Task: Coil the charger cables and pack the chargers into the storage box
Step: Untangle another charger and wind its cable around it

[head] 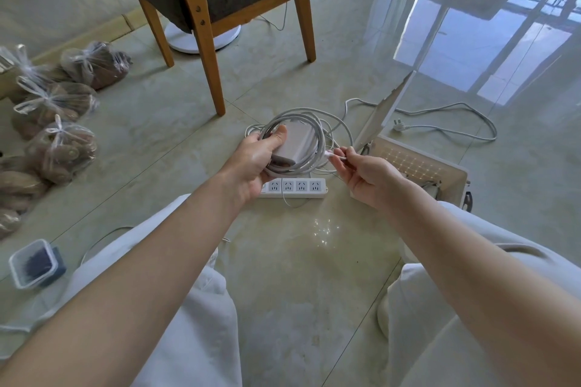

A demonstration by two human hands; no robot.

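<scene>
My left hand point(254, 163) grips a white charger brick point(298, 143) with its white cable point(317, 122) looped around it in several turns, held above the floor. My right hand point(366, 176) pinches the free end of that cable point(330, 154) just right of the coil. The storage box point(452, 185), beige with its lid point(383, 113) standing open, sits on the floor at the right, partly behind my right hand. More white cable lies on the floor under the coil.
A white power strip point(295, 188) lies below my hands; its cord and plug point(401, 126) trail behind the box. A wooden chair point(217, 9) stands ahead. Several plastic bags point(56, 100) line the left. A small lidded container point(33, 264) sits at lower left.
</scene>
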